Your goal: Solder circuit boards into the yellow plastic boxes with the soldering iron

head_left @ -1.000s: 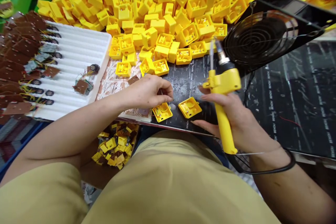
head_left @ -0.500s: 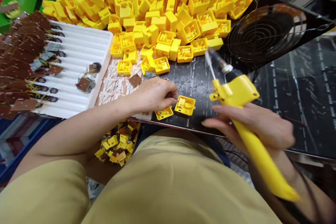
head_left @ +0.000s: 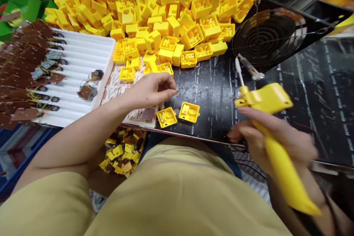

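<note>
My right hand (head_left: 282,140) is wrapped around a yellow soldering gun (head_left: 276,147), its metal tip and a thin feed tube pointing up and away. Above the near part of the bench hovers my left hand (head_left: 155,88), thumb and fingertips drawn together; whatever they may pinch is too small to make out. Below it lie two open yellow plastic housings, one tilted (head_left: 166,117) and one to its right (head_left: 189,112), both with small metal parts inside. A small brown circuit board (head_left: 148,114) rests on the paper left of them.
Yellow housings (head_left: 166,25) are heaped across the back. A black fan (head_left: 268,33) stands at back right. At left, a white ridged foam tray (head_left: 83,55) carries wired brown boards (head_left: 24,70). Below the edge sits a box of yellow parts (head_left: 124,153).
My left hand has lifted away from the two housings. My right hand has shifted right with the soldering gun, its tip now in front of the fan.
</note>
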Available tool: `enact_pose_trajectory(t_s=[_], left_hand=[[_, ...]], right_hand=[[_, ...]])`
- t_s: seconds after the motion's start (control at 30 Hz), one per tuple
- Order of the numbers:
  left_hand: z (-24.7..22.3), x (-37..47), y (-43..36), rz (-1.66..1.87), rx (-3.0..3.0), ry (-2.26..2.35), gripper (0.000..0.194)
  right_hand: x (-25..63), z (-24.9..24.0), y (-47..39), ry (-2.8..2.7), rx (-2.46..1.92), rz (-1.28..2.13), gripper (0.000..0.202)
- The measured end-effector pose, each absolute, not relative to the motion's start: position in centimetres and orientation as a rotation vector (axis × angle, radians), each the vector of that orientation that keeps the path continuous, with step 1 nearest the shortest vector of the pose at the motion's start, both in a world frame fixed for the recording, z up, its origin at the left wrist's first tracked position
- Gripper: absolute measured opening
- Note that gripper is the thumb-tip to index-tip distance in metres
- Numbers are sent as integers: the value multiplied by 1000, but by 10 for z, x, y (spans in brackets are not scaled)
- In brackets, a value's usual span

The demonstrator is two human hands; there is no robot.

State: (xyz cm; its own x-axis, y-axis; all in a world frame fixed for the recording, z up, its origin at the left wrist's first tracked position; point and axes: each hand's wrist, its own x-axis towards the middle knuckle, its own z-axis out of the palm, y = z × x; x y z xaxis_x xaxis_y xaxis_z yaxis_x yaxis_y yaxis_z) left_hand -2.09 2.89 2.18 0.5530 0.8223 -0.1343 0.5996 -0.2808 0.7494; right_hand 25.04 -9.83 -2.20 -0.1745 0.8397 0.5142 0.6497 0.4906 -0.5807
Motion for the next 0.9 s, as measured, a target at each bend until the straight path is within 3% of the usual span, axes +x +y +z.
enact_pose_trajectory(t_s=[0.07, 0.3, 0.47, 0.6, 0.77, 0.9], left_hand=[[25, -30, 30, 393, 1962, 1170, 11], [25, -44, 38, 141, 2374, 1438, 16], [18, -25, 43, 68, 2871, 1591, 36], [6, -12, 60, 44, 3072, 1590, 34], [6, -6, 71, 39, 3122, 1173, 29], [20, -1, 53, -19, 3069, 462, 26]], right_hand=[[235, -28, -79, -1990, -1134, 291, 25], [207, -41, -54, -2158, -946, 219, 33], [254, -34, -70, -2097, -1153, -5, 42], [323, -35, -76, -2013, -1445, -278, 41], [407, -17, -78, -1788, -1734, -528, 36], [399, -2, -75, -1662, -1659, -584, 56]])
